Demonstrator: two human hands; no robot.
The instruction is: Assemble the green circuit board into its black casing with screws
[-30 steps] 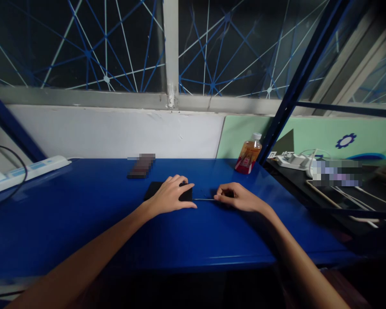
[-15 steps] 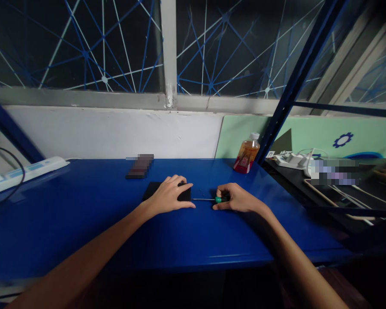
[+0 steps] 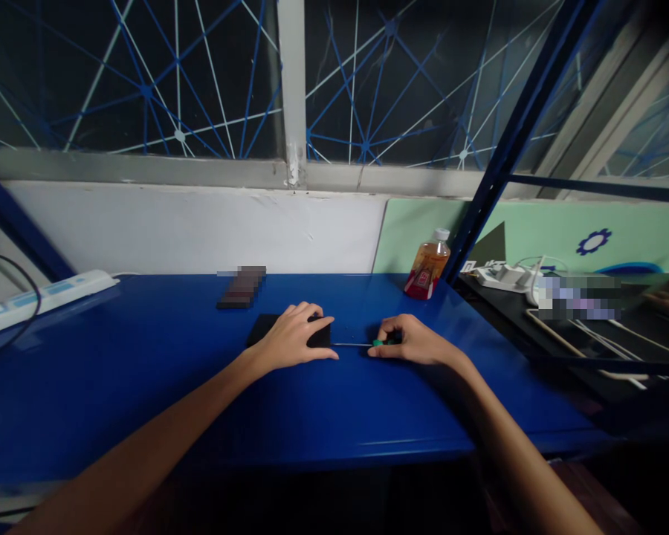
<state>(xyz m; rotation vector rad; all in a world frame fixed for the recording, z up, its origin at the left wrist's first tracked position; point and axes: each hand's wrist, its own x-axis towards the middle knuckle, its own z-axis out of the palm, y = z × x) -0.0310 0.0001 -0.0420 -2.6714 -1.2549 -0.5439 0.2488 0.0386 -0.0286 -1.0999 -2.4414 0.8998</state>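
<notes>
My left hand (image 3: 295,334) lies over a flat black box (image 3: 263,327) on the blue table, holding it with the thumb along its near side and the other fingers across the top. My right hand (image 3: 409,338) is closed around the green and black handle of a screwdriver (image 3: 377,344). The thin metal shaft runs level to the left, and its tip meets the right end of the box. Whatever the tip touches there is too small to make out. A few tiny specks lie on the table just above the shaft.
On the blue table (image 3: 312,416), a dark blurred-out slab (image 3: 242,288) lies toward the back. A bottle of reddish drink (image 3: 427,267) stands at back right. A white power strip (image 3: 61,297) is on the left. Cables and chargers (image 3: 513,276) fill a dark surface at right.
My right thumb and fingers have shifted around the screwdriver handle, covering more of its green part. The left hand and the box stay put.
</notes>
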